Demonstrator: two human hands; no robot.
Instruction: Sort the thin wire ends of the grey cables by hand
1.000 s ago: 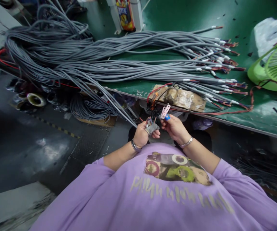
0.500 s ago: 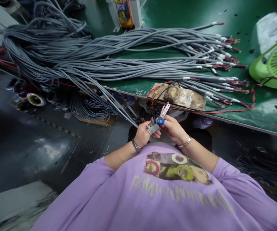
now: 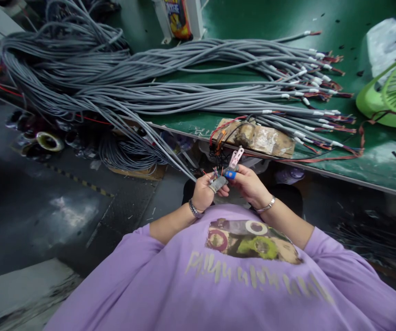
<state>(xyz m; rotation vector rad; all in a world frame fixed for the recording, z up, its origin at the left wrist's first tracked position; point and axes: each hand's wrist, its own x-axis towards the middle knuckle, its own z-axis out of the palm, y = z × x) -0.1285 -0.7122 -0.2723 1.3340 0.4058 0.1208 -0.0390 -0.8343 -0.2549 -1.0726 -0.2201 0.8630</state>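
My left hand (image 3: 203, 194) is closed around the end of a grey cable (image 3: 184, 170), where thin coloured wires (image 3: 215, 173) fan out. A grey wrap (image 3: 218, 185) covers what looks like its thumb. My right hand (image 3: 253, 187) is closed just beside it, a blue wrap (image 3: 230, 174) on one digit. From its fingers a small pinkish-white tool with two slotted arms (image 3: 235, 157) sticks up; its working end is hidden. Both hands nearly touch, in front of the bench edge. Whether the tool touches a wire is too small to tell.
Long bundles of grey cables (image 3: 184, 99) with stripped ends lie across the green bench (image 3: 253, 18). A worn wooden block (image 3: 270, 139) sits at the bench edge, dark and red leads beside it. A green fan (image 3: 391, 87) stands at right. More cable coils (image 3: 129, 156) lie below.
Both hands stay almost in place, with only slight finger movement at the wires. The cable bundle at far left has shifted slightly left in view.
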